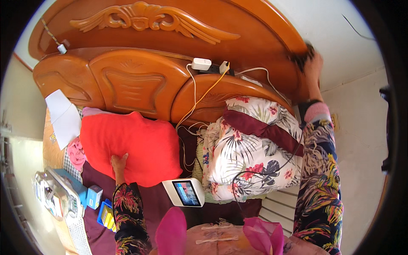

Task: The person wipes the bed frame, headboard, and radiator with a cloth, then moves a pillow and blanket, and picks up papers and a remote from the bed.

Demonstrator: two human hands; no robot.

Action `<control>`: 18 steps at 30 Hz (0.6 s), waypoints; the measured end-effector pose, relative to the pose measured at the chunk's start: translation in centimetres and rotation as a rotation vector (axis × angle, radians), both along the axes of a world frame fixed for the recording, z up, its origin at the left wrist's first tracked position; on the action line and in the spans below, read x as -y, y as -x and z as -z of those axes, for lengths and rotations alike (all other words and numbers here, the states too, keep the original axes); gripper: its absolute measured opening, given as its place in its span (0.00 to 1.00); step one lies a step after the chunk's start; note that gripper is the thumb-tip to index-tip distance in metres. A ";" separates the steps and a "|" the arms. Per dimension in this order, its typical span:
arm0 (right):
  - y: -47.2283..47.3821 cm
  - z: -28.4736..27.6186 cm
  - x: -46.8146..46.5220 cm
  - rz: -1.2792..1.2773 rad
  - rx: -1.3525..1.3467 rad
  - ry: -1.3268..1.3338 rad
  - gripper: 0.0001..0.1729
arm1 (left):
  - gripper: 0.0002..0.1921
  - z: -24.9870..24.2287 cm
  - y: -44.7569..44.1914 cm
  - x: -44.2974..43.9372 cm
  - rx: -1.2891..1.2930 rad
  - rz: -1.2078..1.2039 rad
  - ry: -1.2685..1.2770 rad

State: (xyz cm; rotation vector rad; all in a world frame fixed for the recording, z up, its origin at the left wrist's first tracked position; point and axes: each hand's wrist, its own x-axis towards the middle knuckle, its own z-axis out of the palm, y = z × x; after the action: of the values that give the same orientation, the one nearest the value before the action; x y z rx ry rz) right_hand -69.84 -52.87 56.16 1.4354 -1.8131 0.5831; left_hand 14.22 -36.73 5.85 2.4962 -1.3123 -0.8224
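Note:
My left hand [119, 162] leans on a red pillow [149, 140], its thumb spread away from the fingers. At the upper right, my right hand [314, 66] grips a dark, blurred cloth or brush [300, 60]. That dark thing touches the right edge of the carved wooden headboard [271, 44]. Whether it is cloth or bristle cannot be made out. Below my right arm sits a stack of bedding topped by a white floral quilt or pillow [245, 149] with a maroon band.
On the headboard ledge are a white adapter [201, 64] and a plug [224, 67] with trailing cables. A smart display [187, 193] stands on the maroon bedding. At left are white papers [65, 118], a blue box [94, 197], a blue basket [106, 215] and a clear-lidded container [60, 194].

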 end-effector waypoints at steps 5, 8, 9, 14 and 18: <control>13.0 5.7 -14.4 0.323 0.694 -0.175 0.22 | 0.22 -5.6 2.5 -3.1 0.000 0.204 0.228; 15.3 7.7 -20.0 0.417 1.073 0.061 0.24 | 0.13 -13.3 10.8 -2.3 -0.016 0.321 0.573; 15.0 8.0 -21.8 0.443 1.209 0.184 0.25 | 0.11 -16.4 14.7 -1.7 -0.055 0.369 0.739; 11.5 7.9 -31.9 0.077 1.553 0.419 0.21 | 0.05 -30.4 37.9 0.1 -0.332 0.602 1.061; 9.9 7.1 -41.0 0.009 1.575 0.433 0.16 | 0.12 -34.6 54.2 -0.3 -0.511 0.862 1.072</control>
State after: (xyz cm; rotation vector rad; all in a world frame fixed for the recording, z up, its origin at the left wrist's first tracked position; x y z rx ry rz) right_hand -79.72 -11.83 49.10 0.5126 -2.4155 2.3545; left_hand -40.02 -36.44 40.40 0.8235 -1.8883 -0.5523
